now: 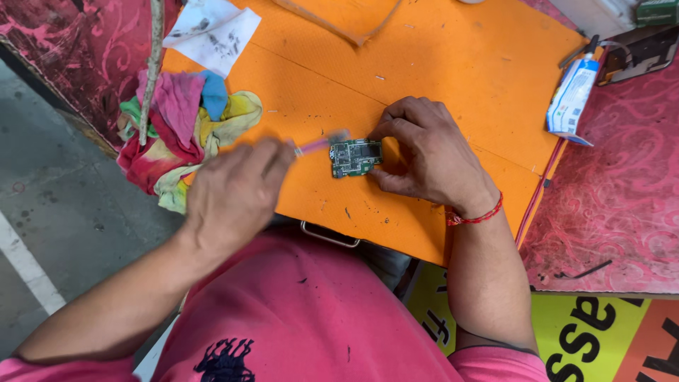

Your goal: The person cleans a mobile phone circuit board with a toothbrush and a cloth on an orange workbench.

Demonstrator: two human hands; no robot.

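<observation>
A small green circuit board [355,156] lies on an orange mat [438,64]. My right hand [424,152] pins the board's right edge with thumb and fingers. My left hand [237,191] grips a pink-handled brush [320,142], blurred, whose bristle end sits at the board's upper left corner. A red thread bracelet circles my right wrist.
A bundle of multicoloured rags [180,131] lies at the mat's left edge, a stained white paper [212,32] behind it. A white and blue tube [571,95] and dark tools sit at the right on a pink patterned cloth [615,205]. A metal drawer handle [329,235] shows below the mat.
</observation>
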